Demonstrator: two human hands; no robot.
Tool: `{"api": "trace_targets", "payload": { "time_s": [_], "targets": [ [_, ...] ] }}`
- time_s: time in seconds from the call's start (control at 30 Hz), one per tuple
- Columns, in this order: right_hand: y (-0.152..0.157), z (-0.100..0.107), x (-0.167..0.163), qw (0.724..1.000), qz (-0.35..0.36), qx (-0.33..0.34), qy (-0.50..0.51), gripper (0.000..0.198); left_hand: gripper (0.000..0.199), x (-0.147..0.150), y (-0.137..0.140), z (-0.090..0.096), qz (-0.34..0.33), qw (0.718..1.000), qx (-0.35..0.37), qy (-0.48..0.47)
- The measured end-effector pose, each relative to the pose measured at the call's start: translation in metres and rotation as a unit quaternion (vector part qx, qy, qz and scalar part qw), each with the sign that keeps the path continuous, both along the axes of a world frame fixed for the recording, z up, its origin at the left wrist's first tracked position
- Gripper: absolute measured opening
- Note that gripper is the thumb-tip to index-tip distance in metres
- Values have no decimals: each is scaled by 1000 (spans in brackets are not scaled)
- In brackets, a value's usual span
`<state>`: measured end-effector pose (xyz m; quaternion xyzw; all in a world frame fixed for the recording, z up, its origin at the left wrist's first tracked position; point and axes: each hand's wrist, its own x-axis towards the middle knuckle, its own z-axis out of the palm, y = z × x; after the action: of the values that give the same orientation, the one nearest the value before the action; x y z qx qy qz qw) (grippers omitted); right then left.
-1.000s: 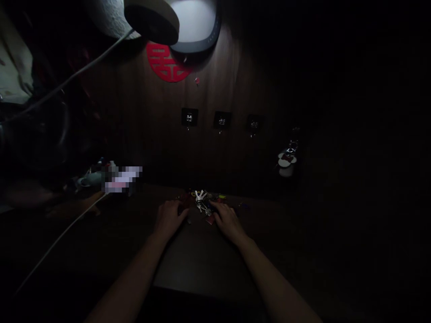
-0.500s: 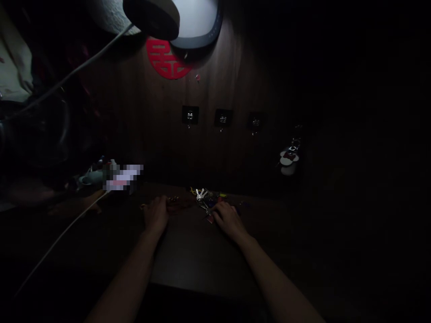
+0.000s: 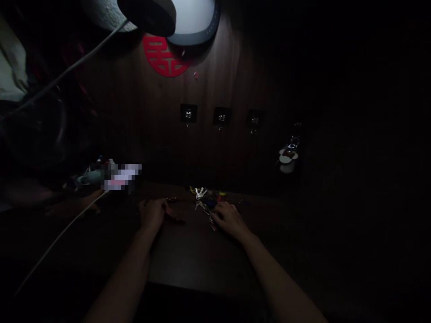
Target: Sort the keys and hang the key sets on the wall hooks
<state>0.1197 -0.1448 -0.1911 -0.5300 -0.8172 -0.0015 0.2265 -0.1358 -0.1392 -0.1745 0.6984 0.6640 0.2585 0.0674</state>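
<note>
My left hand (image 3: 153,214) rests on the dark ledge, fingers curled round one end of a dark red strap (image 3: 174,218) that trails to the right. Beside its fingertips lies a small beaded piece (image 3: 171,199). My right hand (image 3: 232,219) is bent over the right side of a pile of keys (image 3: 201,194), thumb and fingers drawn together on part of it. A small reddish tag (image 3: 213,227) sticks out below the thumb. Yellow, red and blue bits show among the keys. Dim light hides the undersides of both hands.
On the wooden panel are several black hook plates (image 3: 222,116), a red cut-out ornament (image 3: 164,58) and a white figure keychain (image 3: 288,161) at right. A lamp (image 3: 191,22) hangs above. A white cable (image 3: 67,224) runs at left near a blurred bright object (image 3: 123,177).
The strap's free end has swung down and toward me, away from the keys. The reddish tag has shifted slightly nearer me. My left hand has moved a little left.
</note>
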Motion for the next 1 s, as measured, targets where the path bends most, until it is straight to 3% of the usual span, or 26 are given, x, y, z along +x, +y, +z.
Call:
{"api": "trace_targets", "payload": {
  "time_s": [0.27, 0.53, 0.8, 1.0],
  "targets": [
    [0, 5, -1, 999, -30, 24, 21, 27, 33, 8, 6, -4, -31, 995, 91, 16],
    [6, 4, -1, 996, -68, 45, 34, 26, 26, 28, 9, -4, -41, 995, 90, 27],
    [10, -2, -1, 996, -65, 59, 23, 23, 45, 48, 58, 7, -57, 993, -7, 99],
    [11, -4, -2, 996, -72, 53, 30, 23, 35, 65, 85, -1, -52, 990, -5, 130]
  ]
}}
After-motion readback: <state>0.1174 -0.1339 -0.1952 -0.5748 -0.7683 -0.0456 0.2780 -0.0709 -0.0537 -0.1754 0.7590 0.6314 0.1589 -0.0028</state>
